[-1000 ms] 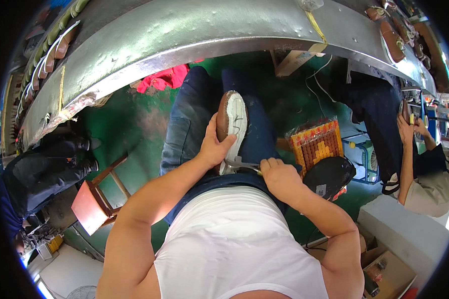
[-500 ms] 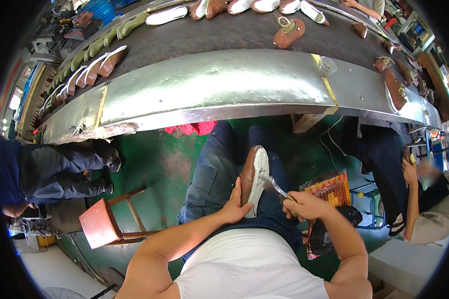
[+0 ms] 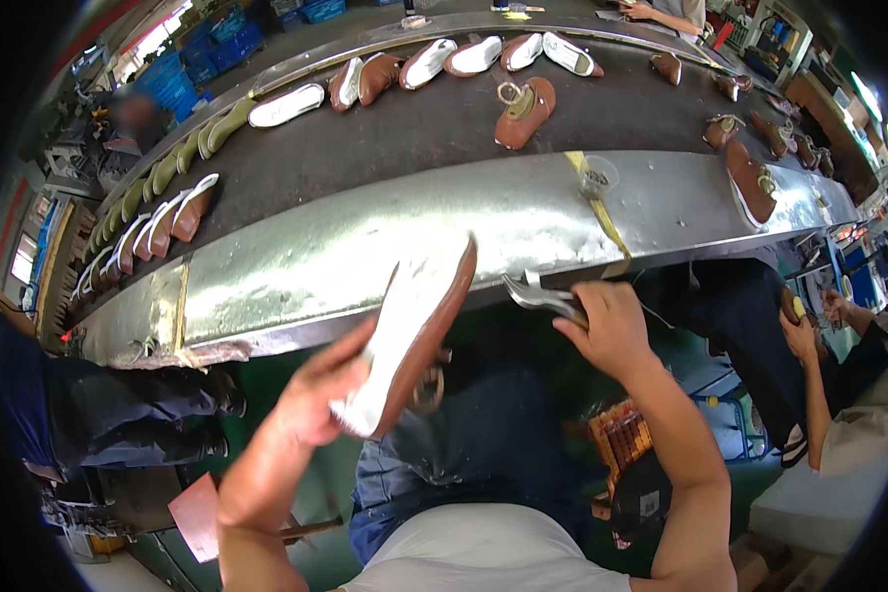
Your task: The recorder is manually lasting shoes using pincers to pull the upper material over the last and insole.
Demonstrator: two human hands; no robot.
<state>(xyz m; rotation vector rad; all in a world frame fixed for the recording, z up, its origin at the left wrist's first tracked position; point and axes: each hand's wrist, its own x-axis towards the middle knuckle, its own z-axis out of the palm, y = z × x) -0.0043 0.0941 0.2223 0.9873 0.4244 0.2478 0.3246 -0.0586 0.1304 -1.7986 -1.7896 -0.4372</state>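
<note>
Left hand [image 3: 316,395] — grips brown shoe [image 3: 419,335] | right hand [image 3: 610,331] — grips metal tool [image 3: 543,297]

Left hand [image 3: 318,393] blurred, partly behind shoe [image 3: 411,335]; tool handle [image 3: 580,321] mostly inside right hand [image 3: 614,324].

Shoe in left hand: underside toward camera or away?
Toward it: the shoe in the left hand shows its white underside, brown upper along one edge.

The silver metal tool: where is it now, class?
In the head view, the silver metal tool is right of centre in the right hand, right of the brown white-soled shoe held in the left hand.
</note>
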